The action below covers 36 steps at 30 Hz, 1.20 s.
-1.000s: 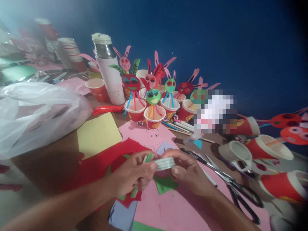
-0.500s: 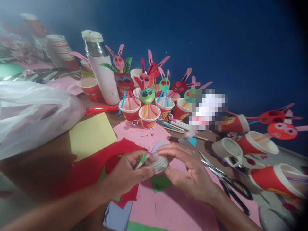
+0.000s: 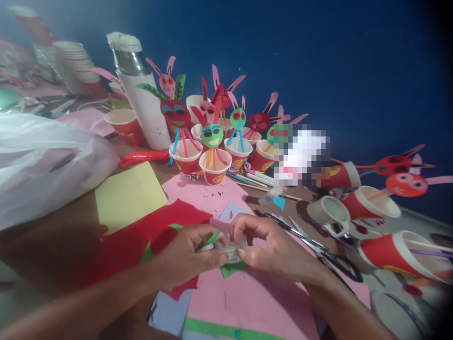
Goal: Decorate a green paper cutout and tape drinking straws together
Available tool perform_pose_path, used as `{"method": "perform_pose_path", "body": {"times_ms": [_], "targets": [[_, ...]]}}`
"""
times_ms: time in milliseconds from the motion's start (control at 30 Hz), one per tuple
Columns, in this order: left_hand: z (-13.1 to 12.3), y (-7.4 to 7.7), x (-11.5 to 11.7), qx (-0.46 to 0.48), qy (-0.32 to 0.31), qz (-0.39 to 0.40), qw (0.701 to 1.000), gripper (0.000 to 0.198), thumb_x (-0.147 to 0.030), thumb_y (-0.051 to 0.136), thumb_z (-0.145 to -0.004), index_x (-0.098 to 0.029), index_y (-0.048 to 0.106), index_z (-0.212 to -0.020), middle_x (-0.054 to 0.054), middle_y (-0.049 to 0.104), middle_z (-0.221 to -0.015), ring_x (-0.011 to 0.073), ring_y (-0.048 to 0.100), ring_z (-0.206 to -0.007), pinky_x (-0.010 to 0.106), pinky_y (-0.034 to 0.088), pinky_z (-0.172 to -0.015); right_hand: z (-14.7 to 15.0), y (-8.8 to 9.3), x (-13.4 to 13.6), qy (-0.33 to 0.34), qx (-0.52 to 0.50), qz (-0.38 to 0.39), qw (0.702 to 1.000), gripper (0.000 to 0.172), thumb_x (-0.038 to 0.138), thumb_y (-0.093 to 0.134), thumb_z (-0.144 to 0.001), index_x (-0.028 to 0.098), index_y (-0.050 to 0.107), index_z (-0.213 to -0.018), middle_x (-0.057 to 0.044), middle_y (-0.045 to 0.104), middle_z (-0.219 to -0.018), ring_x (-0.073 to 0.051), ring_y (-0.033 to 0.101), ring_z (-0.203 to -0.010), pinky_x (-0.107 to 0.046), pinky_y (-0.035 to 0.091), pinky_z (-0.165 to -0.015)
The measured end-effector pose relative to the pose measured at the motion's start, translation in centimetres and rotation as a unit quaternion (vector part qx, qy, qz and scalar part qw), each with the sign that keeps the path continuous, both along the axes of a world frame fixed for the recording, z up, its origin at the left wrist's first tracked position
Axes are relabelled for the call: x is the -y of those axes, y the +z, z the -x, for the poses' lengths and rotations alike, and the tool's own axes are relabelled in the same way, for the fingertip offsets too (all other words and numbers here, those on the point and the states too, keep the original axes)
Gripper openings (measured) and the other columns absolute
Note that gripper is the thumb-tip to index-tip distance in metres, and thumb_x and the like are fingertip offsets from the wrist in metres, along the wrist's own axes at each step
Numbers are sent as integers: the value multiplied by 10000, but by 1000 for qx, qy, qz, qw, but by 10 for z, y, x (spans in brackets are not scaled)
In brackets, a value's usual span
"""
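Observation:
A roll of clear tape (image 3: 231,248) is held between my two hands, above the pink paper (image 3: 255,295). My left hand (image 3: 193,250) is closed on the roll's left side, and a small green-and-white strip (image 3: 211,240) sticks out between its thumb and fingers. My right hand (image 3: 267,245) grips the other side, its thumb at the near rim and its bent fingertips at the top. Under the roll shows part of a green paper piece (image 3: 233,270). Left of it lies red paper (image 3: 141,236) with cut edges.
Scissors (image 3: 339,264) lie to the right, near a white mug (image 3: 329,212) and tipped red cups (image 3: 382,250). Paper cups (image 3: 215,170) with straw-and-paper figures stand at the back beside a tall flask (image 3: 141,104). A plastic bag (image 3: 53,165) and yellow paper (image 3: 130,196) are leftward.
My right fingers have bent inward and come closer to my left hand at the tape roll. The view has shifted slightly, and a second scissor blade now shows beyond my right hand.

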<state>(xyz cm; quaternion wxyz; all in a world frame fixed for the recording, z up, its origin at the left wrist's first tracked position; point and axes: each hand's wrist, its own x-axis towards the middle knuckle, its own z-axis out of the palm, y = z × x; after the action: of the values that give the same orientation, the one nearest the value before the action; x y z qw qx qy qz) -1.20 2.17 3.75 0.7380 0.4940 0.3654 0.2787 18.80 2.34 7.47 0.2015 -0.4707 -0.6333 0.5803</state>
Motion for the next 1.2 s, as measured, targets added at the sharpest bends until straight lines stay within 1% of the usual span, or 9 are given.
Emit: {"method": "perform_pose_path", "body": {"times_ms": [233, 400, 433, 533, 633, 733, 867, 1033, 1200], "targets": [[-3, 4, -1, 22, -5, 22, 1000, 230, -345, 715, -709, -167, 571, -730, -103, 373, -513, 30, 234, -442, 172, 173, -410, 6, -1, 2, -24, 33, 1, 999, 146, 115, 599, -704, 202, 482, -699, 58, 474, -672, -92, 419, -625, -218, 361, -612], [3, 1, 0, 25, -28, 41, 998, 273, -408, 694, -742, -181, 556, -804, -100, 407, -472, 33, 280, -397, 160, 199, -380, -1, -3, -2, 2, -102, 53, 993, 34, 205, 579, -766, 199, 563, -795, 32, 537, -731, -101, 463, -646, -218, 392, -599], [5, -2, 0, 28, -33, 51, 998, 280, -421, 684, -751, -185, 555, -828, -99, 410, -473, 32, 273, -389, 158, 196, -374, -3, -3, -3, 17, -114, 51, 992, 78, 211, 580, -774, 200, 592, -851, 21, 565, -764, -106, 483, -660, -222, 406, -605], [9, -10, -1, 64, -34, 92, 993, 250, -399, 652, -768, -193, 551, -867, -110, 376, -469, 26, 216, -372, 151, 163, -360, -6, -1, -6, 64, -77, -27, 995, 208, 201, 616, -787, 204, 654, -991, -10, 627, -859, -121, 530, -709, -232, 434, -634], [9, -12, -2, 108, -47, 108, 987, 220, -352, 649, -740, -183, 542, -832, -107, 370, -478, 28, 208, -383, 151, 159, -365, -5, 5, -5, 96, -39, -100, 990, 192, 242, 627, -830, 197, 688, -1007, -24, 654, -869, -128, 557, -715, -242, 442, -645], [8, -12, -1, 100, -60, 103, 988, 234, -361, 653, -740, -174, 540, -826, -89, 392, -528, 30, 229, -406, 165, 178, -380, -2, 9, -2, 116, -3, -138, 984, 180, 248, 634, -846, 212, 694, -1012, -16, 668, -877, -121, 569, -704, -234, 438, -641], [7, -13, 0, 92, -70, 98, 988, 272, -398, 657, -732, -171, 519, -789, -80, 380, -556, 32, 228, -426, 174, 172, -390, 1, 9, 2, 126, 16, -186, 974, 187, 243, 635, -853, 225, 684, -1033, -10, 685, -915, -132, 596, -786, -224, 436, -683], [7, -15, 0, 101, -63, 107, 987, 131, -269, 587, -711, -167, 520, -760, -66, 414, -551, 36, 239, -423, 169, 177, -385, 2, 5, 2, 117, 25, -188, 975, 179, 225, 646, -844, 227, 686, -1019, -1, 680, -890, -129, 594, -755, -224, 430, -663], [9, -16, 0, 118, -71, 109, 985, 90, -234, 558, -707, -168, 524, -758, -73, 404, -523, 33, 226, -400, 164, 173, -371, 1, 2, 1, 119, 22, -171, 978, 179, 210, 638, -847, 236, 685, -1017, 0, 678, -890, -134, 606, -760, -231, 439, -677]]}}
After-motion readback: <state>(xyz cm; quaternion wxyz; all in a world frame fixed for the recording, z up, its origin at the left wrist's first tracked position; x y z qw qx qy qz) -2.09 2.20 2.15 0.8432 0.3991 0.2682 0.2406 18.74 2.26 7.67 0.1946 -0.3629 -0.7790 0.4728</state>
